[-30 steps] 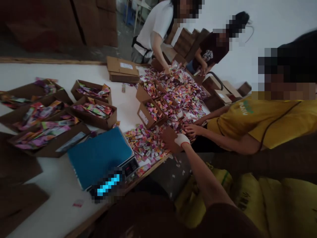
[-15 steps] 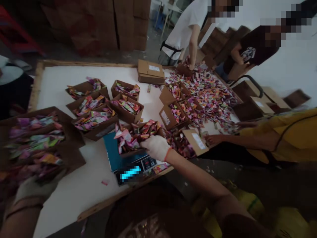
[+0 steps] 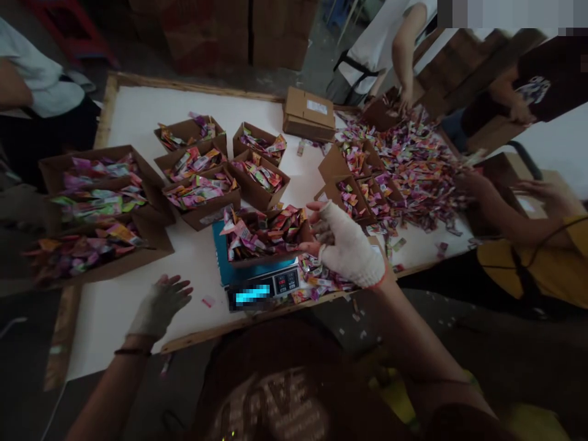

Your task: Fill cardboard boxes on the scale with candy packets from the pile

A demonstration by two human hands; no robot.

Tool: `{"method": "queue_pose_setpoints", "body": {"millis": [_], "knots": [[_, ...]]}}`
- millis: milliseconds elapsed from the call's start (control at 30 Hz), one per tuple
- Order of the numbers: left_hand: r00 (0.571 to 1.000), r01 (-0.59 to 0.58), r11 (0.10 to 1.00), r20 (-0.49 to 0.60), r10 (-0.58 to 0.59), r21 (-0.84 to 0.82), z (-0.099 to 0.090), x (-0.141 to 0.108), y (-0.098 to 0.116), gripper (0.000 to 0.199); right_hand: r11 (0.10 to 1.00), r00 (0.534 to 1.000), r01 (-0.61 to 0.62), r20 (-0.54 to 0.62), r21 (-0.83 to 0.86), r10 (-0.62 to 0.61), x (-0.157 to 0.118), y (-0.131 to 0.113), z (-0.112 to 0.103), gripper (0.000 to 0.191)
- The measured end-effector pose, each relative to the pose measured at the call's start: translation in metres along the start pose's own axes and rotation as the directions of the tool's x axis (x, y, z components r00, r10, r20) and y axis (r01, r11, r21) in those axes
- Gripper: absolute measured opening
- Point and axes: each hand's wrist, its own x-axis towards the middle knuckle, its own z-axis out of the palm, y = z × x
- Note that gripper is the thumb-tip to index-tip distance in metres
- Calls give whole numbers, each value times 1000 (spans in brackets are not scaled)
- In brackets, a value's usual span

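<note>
A cardboard box of colourful packets [image 3: 269,236] rests on a teal-topped digital scale [image 3: 220,263] with a lit display. Beside the box's right end is my right hand [image 3: 346,242], in a whitish glove with bare fingertips; its fingers are apart and hold nothing. My left hand [image 3: 160,306], gloved the same way, hovers above the white table [image 3: 110,331] left of the scale, fingers spread and empty. Farther left stand larger filled boxes [image 3: 156,245]. Several small filled boxes [image 3: 197,211] sit behind the scale.
A big pile of loose packets [image 3: 418,165] covers the table's right part. Flat stacked cartons [image 3: 307,113] lie at the back edge. People stand at the far side, left and right; a person in yellow reaches in from the right. Loose packets lie right of the scale.
My right hand has let go of the packets in the box on the scale and opened to the right. My left hand has left the large left boxes and moved right. The view has shifted.
</note>
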Motion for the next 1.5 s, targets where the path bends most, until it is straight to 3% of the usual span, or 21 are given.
{"method": "queue_pose_setpoints", "body": {"millis": [100, 167, 267, 367, 467, 567, 633, 700, 767, 867, 967, 1067, 1167, 1233, 1300, 1367, 1500], "knots": [[997, 57, 997, -46, -59, -44, 4, -17, -12, 24, 999, 1000, 25, 5, 21, -25, 12, -17, 15, 81], [996, 55, 996, -59, -60, -69, 3, -22, -12, 20, 996, 999, 42, 30, -82, -40, 24, -33, 31, 81], [998, -14, 994, -59, 8, -104, -1, -25, -11, 13, 964, 990, 9, 140, -267, 30, 42, -54, 58, 82], [995, -97, 989, -45, 92, -112, -1, -28, -15, 22, 926, 956, -11, 267, -377, 120, 59, -61, 86, 86], [995, -99, 988, -40, 95, -118, 4, -33, -21, 28, 912, 928, 33, 351, -408, 124, 72, -53, 108, 63], [996, -86, 988, -41, 81, -127, 13, -42, -26, 34, 936, 935, 91, 352, -341, 38, 79, -36, 114, 39], [996, -79, 991, -44, 75, -110, 18, -47, -28, 35, 971, 967, 75, 255, -229, -15, 77, -26, 104, 30], [996, -80, 993, -40, 76, -84, 24, -52, -28, 35, 998, 995, 22, 95, -66, -15, 66, -20, 79, 20], [995, -94, 994, -26, 92, -64, 29, -55, -28, 34, 996, 998, -29, -48, 88, 33, 47, -18, 42, 14], [994, -113, 993, -11, 112, -39, 35, -56, -27, 31, 983, 978, -82, -178, 167, 111, 9, -16, -22, 26], [991, -130, 991, -14, 130, -13, 37, -54, -26, 28, 982, 966, -143, -197, 120, 165, -25, -3, -69, 33], [987, -158, 987, -25, 158, 8, 34, -50, -24, 25, 953, 953, -300, -42, -25, 299, -41, 21, -81, 25], [979, -200, 980, -38, 200, 23, 29, -47, -17, 24, 902, 928, -342, 56, -263, 368, -38, 36, -62, 16], [972, -229, 973, -48, 230, 28, 28, -48, -9, 23, 891, 945, -274, 69, -362, 319, -26, 33, -41, 36], [964, -260, 965, -55, 261, 27, 29, -51, 1, 22, 900, 966, -180, 101, -398, 238, -8, 21, -18, 44], [955, -289, 957, -64, 290, 25, 34, -56, 12, 20, 893, 965, -100, 176, -439, 194, 14, 6, 6, 39], [943, -325, 946, -77, 325, 10, 46, -67, 24, 16, 784, 896, -60, 313, -618, 316, 57, -21, 52, 42]]}}
